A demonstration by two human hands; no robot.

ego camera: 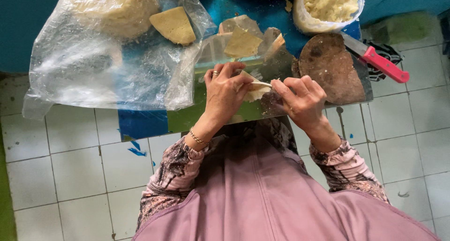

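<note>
Both of my hands hold one small folded piece of pale dough (256,88) above the front edge of the blue table (140,124). My left hand (225,92), with a ring and a thin bracelet, cups the dough from the left. From the right, my right hand (302,100) pinches its edge with thumb and forefinger. A second flat triangular dough piece (242,43) lies on clear plastic just beyond my hands.
A large clear plastic bag (93,67) with a mound of dough and a yellow wedge (174,24) covers the table's left. A tub of crumbly filling (329,4) stands at the back right. A round dark board (330,67) and a red-handled knife (382,63) lie at the right. White floor tiles surround the table.
</note>
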